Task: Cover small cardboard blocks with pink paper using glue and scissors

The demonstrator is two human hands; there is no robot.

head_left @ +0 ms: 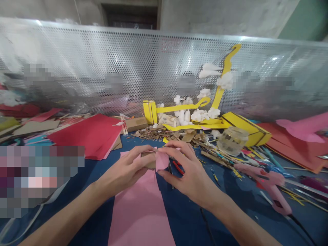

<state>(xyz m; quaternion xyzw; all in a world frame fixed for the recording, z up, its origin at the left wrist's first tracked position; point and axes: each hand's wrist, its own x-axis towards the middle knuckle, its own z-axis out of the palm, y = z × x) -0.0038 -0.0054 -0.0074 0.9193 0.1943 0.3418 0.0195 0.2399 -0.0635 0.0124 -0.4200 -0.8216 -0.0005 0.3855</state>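
My left hand (129, 165) is closed around a small brown cardboard piece (149, 161), holding it above the blue tabletop. A pink paper flap (162, 160) covers the cardboard's right end. At that flap, the curved fingers of my right hand (183, 164) grip the top edge, with the thumb near its lower edge. Below both hands a long strip of pink paper (139, 218) stretches toward me. Red-handled pliers or scissors (178, 167), partly hidden, lie behind my right hand.
A pink glue gun (269, 181) with a black cord lies at right, near a clear jar (233, 140). Cardboard scraps (184, 135) and yellow cut-outs (151, 111) with white fluff stand before a perforated metal panel (138, 68). Red sheets (89, 136) lie at left.
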